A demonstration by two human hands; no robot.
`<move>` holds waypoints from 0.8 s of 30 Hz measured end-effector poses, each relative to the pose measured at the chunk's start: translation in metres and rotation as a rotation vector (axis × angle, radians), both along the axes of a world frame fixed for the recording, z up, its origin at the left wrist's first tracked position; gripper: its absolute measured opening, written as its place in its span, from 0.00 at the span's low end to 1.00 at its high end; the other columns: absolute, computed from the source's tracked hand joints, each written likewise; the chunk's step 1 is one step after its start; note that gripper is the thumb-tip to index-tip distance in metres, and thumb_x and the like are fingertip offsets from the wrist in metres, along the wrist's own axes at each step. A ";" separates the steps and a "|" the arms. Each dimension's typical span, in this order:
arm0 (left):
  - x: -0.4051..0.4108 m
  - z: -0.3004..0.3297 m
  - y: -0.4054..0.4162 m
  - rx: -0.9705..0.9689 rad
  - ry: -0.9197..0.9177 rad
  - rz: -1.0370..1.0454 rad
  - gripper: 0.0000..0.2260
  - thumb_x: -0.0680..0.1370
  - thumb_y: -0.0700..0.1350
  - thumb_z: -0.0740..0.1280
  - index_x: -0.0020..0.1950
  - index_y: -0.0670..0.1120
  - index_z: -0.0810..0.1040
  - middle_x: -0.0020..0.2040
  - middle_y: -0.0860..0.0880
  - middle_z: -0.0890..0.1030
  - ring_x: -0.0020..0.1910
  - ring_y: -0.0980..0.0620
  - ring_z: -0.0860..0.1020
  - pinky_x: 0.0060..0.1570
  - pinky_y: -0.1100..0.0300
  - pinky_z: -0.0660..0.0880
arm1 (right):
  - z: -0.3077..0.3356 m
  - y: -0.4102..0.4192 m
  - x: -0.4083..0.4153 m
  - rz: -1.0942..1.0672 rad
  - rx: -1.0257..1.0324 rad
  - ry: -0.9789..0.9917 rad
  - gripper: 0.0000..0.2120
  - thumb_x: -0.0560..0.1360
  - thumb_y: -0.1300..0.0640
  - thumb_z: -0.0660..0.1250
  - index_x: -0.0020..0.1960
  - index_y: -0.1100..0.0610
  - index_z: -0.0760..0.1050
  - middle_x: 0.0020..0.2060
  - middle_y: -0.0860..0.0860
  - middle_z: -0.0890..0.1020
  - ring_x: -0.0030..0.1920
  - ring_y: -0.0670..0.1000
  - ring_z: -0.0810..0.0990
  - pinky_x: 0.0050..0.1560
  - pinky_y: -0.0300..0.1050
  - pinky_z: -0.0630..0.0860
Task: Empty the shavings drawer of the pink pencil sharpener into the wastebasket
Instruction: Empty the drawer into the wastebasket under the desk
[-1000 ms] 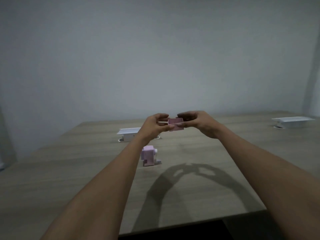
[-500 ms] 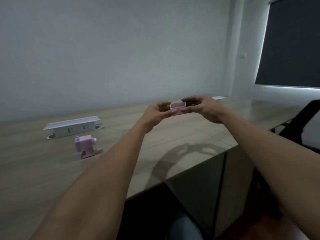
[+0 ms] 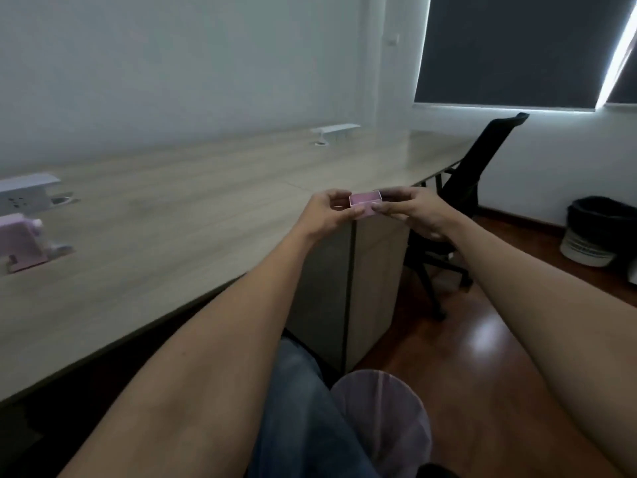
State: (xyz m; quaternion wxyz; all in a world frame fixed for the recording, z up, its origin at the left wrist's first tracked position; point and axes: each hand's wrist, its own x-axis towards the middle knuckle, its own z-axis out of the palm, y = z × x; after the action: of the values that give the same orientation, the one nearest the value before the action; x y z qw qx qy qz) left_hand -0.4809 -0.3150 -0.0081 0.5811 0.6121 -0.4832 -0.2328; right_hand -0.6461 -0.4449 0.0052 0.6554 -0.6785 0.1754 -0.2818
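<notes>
The small pink shavings drawer (image 3: pixel 366 202) is held upright between both hands, out past the desk's front edge. My left hand (image 3: pixel 325 215) pinches its left end and my right hand (image 3: pixel 415 212) pinches its right end. The pink pencil sharpener (image 3: pixel 20 243) stands on the wooden desk (image 3: pixel 193 215) at the far left, without its drawer. The wastebasket (image 3: pixel 598 229), lined with a black bag, stands on the floor at the far right by the wall. What lies inside the drawer cannot be made out.
A black office chair (image 3: pixel 479 181) stands between the desk's end and the wastebasket. White socket boxes (image 3: pixel 26 191) sit on the desk. A grey cabinet (image 3: pixel 351 291) is under the desk. Reddish wooden floor (image 3: pixel 482 339) lies to the right; my knee and a pink slipper are below.
My view has swung to the right, so the sharpener slid to the far left and the chair and wastebasket came into view. Both hands keep holding the drawer.
</notes>
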 end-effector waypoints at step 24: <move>-0.071 -0.297 0.001 0.571 0.631 0.026 0.27 0.73 0.34 0.75 0.70 0.32 0.71 0.61 0.37 0.80 0.54 0.45 0.83 0.49 0.61 0.81 | -0.303 0.005 -0.071 0.001 0.486 0.457 0.25 0.69 0.66 0.76 0.65 0.67 0.75 0.56 0.61 0.83 0.56 0.54 0.82 0.59 0.41 0.79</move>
State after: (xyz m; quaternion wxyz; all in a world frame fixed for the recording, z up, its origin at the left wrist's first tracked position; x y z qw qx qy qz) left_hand -0.5515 -0.3136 -0.3050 0.5107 0.6530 -0.1901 -0.5260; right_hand -0.7170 -0.4394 -0.2981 0.7420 -0.5478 0.3796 -0.0721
